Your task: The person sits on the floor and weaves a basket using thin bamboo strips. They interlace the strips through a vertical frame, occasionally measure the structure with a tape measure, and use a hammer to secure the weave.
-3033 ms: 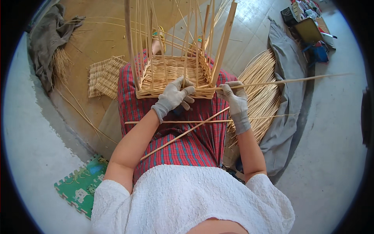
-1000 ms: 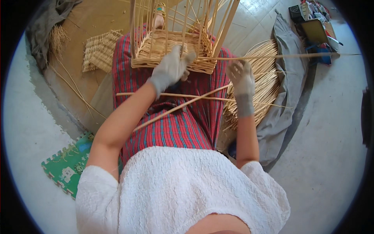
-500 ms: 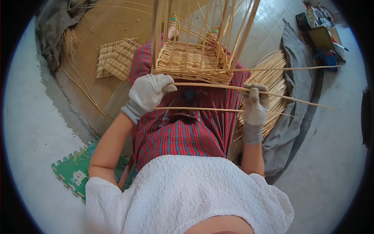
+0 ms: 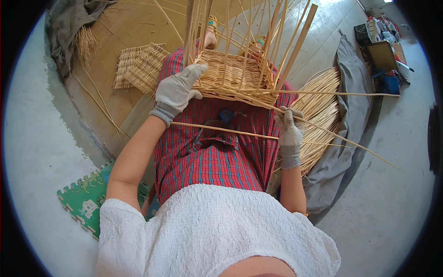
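A partly woven wicker basket rests across my knees, its long stakes standing up around it. My left hand, in a pale work glove, grips the basket's near left corner with fingers and thumb apart around it. Also gloved, my right hand pinches a long wicker strand that runs from the basket's near edge out to the right. A second loose strand crosses my lap below the basket. Another strand juts rightward from the basket's right corner.
A bundle of wicker rods lies on grey cloth to my right. Two woven panels are on the floor at left, near a green foam mat. A box of tools stands at the far right.
My left hand has let go of the strand and moved up onto the basket's corner. My right hand has shifted left and down, and its strand now slopes away from the basket's edge.
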Demonstrator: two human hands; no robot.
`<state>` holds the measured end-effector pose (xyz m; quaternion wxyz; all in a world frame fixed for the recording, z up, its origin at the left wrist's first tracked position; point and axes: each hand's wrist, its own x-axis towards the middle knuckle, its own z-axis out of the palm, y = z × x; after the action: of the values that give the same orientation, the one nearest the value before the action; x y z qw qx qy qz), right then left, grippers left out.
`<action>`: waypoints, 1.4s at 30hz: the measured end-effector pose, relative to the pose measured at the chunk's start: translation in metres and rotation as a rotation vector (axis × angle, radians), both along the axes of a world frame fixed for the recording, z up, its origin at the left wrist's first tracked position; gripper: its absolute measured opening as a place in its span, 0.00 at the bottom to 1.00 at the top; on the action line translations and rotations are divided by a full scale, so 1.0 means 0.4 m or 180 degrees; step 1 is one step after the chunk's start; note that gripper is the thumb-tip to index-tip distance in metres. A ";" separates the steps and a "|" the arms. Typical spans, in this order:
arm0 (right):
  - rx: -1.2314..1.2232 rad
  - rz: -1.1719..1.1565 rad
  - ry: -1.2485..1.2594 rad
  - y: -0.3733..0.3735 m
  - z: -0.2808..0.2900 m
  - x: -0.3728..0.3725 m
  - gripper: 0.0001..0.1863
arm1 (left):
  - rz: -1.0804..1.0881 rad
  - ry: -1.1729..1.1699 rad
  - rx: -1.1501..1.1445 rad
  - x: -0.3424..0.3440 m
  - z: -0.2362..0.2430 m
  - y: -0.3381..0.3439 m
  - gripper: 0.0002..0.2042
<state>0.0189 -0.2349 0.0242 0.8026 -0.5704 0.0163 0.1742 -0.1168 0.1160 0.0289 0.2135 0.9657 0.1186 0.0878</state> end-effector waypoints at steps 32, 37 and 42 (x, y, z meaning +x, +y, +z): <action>-0.1111 0.0253 -0.2908 0.712 0.125 0.214 0.23 | 0.1319 0.0581 -0.3997 0.164 -0.016 -0.186 0.20; -0.1690 -0.0769 -0.4073 0.512 0.017 0.126 0.16 | 0.1542 0.0598 -0.4148 0.157 -0.038 -0.195 0.16; 0.0751 -0.0081 -0.1271 0.235 -0.020 0.042 0.25 | 0.1184 0.0329 -0.4515 0.140 -0.089 -0.184 0.15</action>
<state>0.0356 -0.1410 0.0164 0.8531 -0.4955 -0.1560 0.0484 -0.0609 0.0423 -0.0067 0.7628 0.5623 0.3187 -0.0209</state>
